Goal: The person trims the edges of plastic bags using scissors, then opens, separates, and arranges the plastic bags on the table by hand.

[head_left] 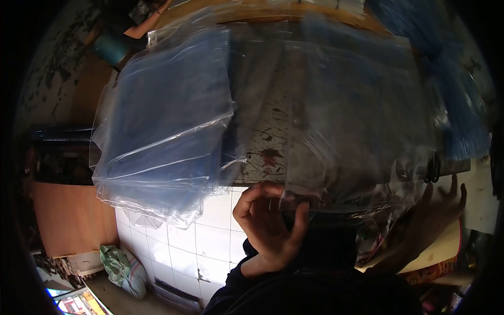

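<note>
Near the table's front edge, my left hand (pixel 270 223) has its fingers and thumb closed on the near corner of a clear plastic sheet (pixel 357 121). The sheet spreads over the right half of the table. My right hand (pixel 438 212) is at the sheet's near right side with its fingers apart, holding nothing that I can see. Just beyond its fingertips is a small black looped object (pixel 432 167), perhaps scissor handles. To the left, a thick pile of clear bluish plastic sheets (pixel 168 110) overhangs the table's front edge.
Between the plastics shows the worn, scratched tabletop (pixel 265 152). More blue plastic (pixel 464 115) lies at the right. Another person's arm (pixel 144 27) is at the far left. Below are white floor tiles (pixel 176 247), a brown board (pixel 73 218) and a greenish sack (pixel 123 268).
</note>
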`<action>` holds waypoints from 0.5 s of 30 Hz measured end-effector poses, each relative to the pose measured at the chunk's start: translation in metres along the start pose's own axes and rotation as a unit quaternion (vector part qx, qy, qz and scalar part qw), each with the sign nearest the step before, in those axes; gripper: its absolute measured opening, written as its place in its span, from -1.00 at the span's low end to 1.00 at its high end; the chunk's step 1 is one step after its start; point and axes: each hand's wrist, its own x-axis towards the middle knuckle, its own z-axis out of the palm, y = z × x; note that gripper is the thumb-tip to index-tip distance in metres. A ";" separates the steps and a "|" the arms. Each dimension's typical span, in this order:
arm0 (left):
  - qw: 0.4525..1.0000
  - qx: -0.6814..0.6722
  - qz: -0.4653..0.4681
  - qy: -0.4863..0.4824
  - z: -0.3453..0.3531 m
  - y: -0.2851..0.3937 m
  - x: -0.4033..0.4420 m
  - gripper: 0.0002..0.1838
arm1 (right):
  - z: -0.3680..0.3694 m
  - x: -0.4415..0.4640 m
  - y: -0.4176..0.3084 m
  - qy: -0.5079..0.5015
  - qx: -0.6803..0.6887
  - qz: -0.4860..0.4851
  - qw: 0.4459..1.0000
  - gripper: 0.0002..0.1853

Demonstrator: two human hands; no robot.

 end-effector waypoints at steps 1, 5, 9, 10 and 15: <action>1.000 0.001 0.008 -0.011 0.001 0.000 0.000 -0.23 | -0.007 0.003 -0.004 0.088 -0.017 -0.028 0.996 -0.64; 0.999 0.020 -0.036 -0.022 0.006 0.006 0.000 -0.30 | -0.035 -0.006 -0.038 -0.208 0.401 -0.330 0.829 -0.41; 0.972 -0.156 -0.131 -0.115 -0.007 0.012 0.003 -0.46 | -0.029 -0.028 -0.071 -0.266 0.487 -0.366 0.747 -0.34; 0.954 -0.203 -0.195 -0.107 -0.006 0.016 0.006 -0.49 | -0.029 -0.030 -0.072 -0.269 0.512 -0.336 0.743 -0.31; 0.849 -0.381 -0.277 -0.241 -0.006 -0.004 0.001 -0.57 | -0.029 -0.032 -0.071 -0.269 0.569 -0.283 0.724 -0.32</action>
